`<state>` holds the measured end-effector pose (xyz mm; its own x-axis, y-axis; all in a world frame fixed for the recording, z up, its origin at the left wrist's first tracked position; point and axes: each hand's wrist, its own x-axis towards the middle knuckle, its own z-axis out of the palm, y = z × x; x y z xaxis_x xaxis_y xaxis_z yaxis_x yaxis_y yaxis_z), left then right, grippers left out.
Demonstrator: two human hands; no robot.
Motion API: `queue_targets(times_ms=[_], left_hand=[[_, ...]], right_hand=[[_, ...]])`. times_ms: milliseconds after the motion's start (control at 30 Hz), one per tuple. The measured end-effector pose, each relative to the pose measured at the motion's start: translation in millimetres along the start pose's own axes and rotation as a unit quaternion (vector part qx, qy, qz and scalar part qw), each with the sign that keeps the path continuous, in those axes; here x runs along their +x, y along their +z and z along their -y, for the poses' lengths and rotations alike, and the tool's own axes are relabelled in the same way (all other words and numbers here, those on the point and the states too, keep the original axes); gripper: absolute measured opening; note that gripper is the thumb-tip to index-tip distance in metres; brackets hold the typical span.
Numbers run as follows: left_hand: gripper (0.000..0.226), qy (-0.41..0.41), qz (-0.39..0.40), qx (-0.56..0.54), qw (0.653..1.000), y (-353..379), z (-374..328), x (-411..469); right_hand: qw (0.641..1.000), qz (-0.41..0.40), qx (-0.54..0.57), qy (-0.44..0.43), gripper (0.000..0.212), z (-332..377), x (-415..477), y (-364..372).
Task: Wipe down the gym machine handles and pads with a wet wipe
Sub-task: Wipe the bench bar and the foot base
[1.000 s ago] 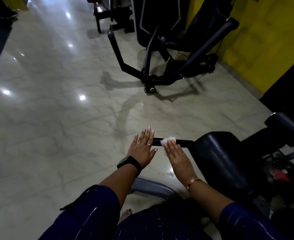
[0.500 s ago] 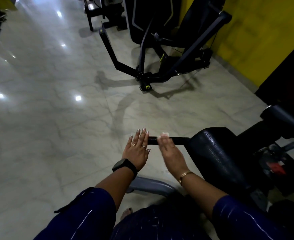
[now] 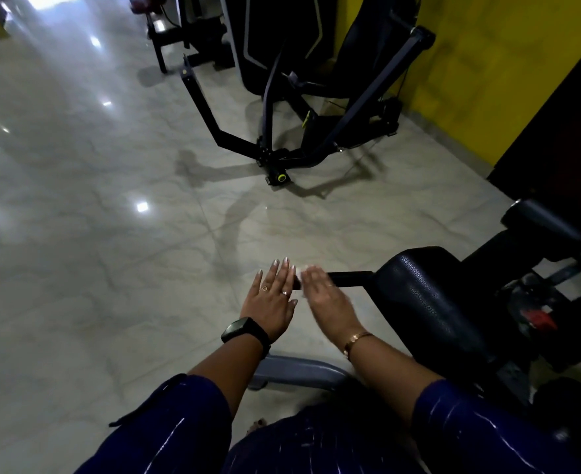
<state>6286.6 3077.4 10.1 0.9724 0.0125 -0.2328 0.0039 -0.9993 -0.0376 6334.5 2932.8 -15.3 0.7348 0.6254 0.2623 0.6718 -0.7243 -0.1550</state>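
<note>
1. Left hand [image 3: 270,295]: flat, fingers straight, resting on the free end of the handle [image 3: 350,279]. Position unchanged over the last second.
2. Right hand [image 3: 330,302]: motion-blurred; fingers look extended and flat over the handle. It has slid along the bar to just beside the left hand.
3. Wipe [image 3: 304,269]: now only a pale smear at the right fingertips, on the handle.
4. Judgement: this handle stroke is near its end. The pad [image 3: 429,295] is untouched at present.
</note>
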Motion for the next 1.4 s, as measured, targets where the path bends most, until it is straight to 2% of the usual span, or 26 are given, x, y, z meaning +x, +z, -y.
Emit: queue_targets(times_ms=[100,200,267,400,500,600,700,767,867,967,1100,1167,1233,1300,1400], left_hand=[[0.067,0.014,-0.006,0.011,1.0,2.9,6.0,0.8],[0.066,0.026,-0.005,0.009,1.0,2.3,8.2,1.0],[0.065,0.032,-0.006,0.005,0.999,1.2,9.2,0.9],[0.065,0.027,-0.029,-0.036,0.999,-0.3,19.9,1.5],[0.065,0.024,-0.024,-0.042,0.999,-2.2,34.8,4.4],[0.063,0.042,-0.001,-0.026,0.999,-2.9,45.9,7.5],[0.063,0.06,0.027,-0.019,0.998,-5.0,51.3,11.2],[0.065,0.075,0.036,-0.003,0.997,-5.5,55.0,12.5],[0.064,0.093,0.019,-0.022,0.995,-4.2,58.4,15.3],[0.063,0.108,0.002,-0.042,0.993,-3.4,57.2,18.0],[0.061,0.124,-0.008,-0.041,0.991,-3.7,54.0,18.2],[0.061,0.144,-0.022,-0.027,0.989,-7.5,52.7,19.9],[0.061,0.161,-0.032,-0.021,0.986,-12.2,49.4,22.3],[0.062,0.169,-0.035,-0.03,0.984,-15.7,44.0,23.7],[0.064,0.175,-0.031,-0.028,0.984,-18.5,37.5,23.7]], right_hand=[[0.992,0.054,-0.07,0.085,0.055,-29.0,-9.7,-2.2],[0.977,0.106,-0.118,0.144,0.064,-24.9,-7.5,1.8],[0.969,0.118,-0.116,0.183,0.062,-14.4,-3.3,1.7],[0.961,0.08,-0.032,0.263,0.056,-6.3,0.3,2.8],[0.948,-0.006,0.054,0.313,0.043,7.4,6.5,2.0],[0.957,-0.042,0.08,0.275,0.044,41.9,17.8,4.0],[0.976,-0.057,0.123,0.169,0.035,78.9,18.8,14.0],[0.986,-0.062,0.087,0.125,0.035,84.1,13.3,16.7],[0.982,-0.085,0.042,0.163,0.033,54.4,-3.5,23.9],[0.967,-0.065,-0.04,0.243,0.044,18.9,-18.4,18.5],[0.927,-0.098,-0.027,0.361,0.042,25.2,-2.9,10.9],[0.932,-0.113,-0.017,0.345,0.043,43.7,11.7,12.5],[0.955,-0.093,-0.003,0.282,0.041,59.5,17.2,15.9],[0.969,-0.079,0.009,0.234,0.049,58.8,13.2,13.8],[0.976,-0.032,-0.058,0.207,0.05,32.8,0.2,8.3]])
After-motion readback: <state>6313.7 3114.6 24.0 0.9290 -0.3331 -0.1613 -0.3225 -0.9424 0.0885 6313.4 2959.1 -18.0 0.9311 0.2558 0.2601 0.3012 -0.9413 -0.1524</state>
